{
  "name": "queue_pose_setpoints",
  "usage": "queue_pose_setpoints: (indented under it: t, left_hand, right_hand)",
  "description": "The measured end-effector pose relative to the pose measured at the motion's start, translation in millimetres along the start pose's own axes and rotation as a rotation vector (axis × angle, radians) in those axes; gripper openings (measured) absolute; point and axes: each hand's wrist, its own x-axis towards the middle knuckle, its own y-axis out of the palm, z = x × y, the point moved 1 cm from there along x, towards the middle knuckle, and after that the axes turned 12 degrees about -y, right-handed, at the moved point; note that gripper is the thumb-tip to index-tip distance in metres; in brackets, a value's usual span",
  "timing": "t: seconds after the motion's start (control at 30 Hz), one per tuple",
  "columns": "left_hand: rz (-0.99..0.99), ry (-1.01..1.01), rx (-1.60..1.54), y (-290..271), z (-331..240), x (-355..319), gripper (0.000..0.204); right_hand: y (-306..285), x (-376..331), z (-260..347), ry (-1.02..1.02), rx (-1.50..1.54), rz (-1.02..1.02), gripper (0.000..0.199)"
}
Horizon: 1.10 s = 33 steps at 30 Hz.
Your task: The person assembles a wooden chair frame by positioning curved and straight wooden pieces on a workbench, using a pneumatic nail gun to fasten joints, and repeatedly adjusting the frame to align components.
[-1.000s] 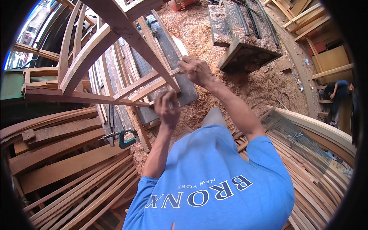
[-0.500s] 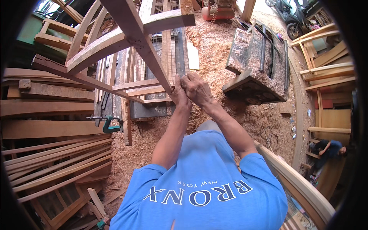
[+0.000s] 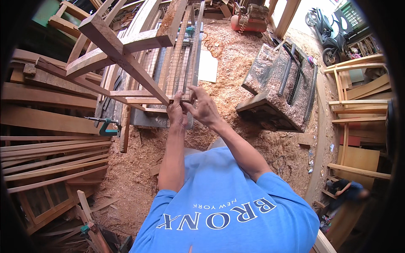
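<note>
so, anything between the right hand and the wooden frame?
Yes: in this view the left hand sits between the right hand and the wooden frame's near corner. Nothing else visible in between.

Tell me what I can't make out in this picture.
In the head view:
- Whether the left hand grips anything: its curled fingers hide the inside.
- The wearer's feet: hidden by the blue shirt.
- What the distant person is doing: too small and blurred near the right rim.
- The shirt's near end: cut off by the lower edge.
</note>
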Motion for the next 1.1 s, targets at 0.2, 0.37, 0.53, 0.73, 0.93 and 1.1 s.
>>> queue_pose_setpoints:
  t: [0.2, 0.37, 0.53, 0.73, 0.93, 1.1]
  left_hand:
    - [0.03, 0.035, -0.019, 5, -1, -8, 0.025]
    - [-0.01, 0.002, -0.03, 12, -4, -14, 0.027]
    - [-0.041, -0.018, -0.011, 7, -4, -8, 0.027]
    - [0.052, -0.012, -0.047, -1, 3, 0, 0.021]
    - [0.041, -0.046, -0.066, -1, 3, 0, 0.019]
    - [0.027, -0.04, -0.024, -3, 2, -5, 0.028]
  right_hand:
    - [-19, 3, -30, 0.613, 0.466, 0.156, 0.068]
    - [-3, 28, -26, 0.718, 0.62, 0.04, 0.1]
    - [11, 70, -22, 0.378, 0.071, -0.159, 0.094]
    - [16, 142, -59, -0.139, -0.521, 0.421, 0.068]
    - [39, 222, -71, -0.217, -0.742, 0.717, 0.09]
    - [60, 228, -93, -0.169, -0.701, 0.862, 0.094]
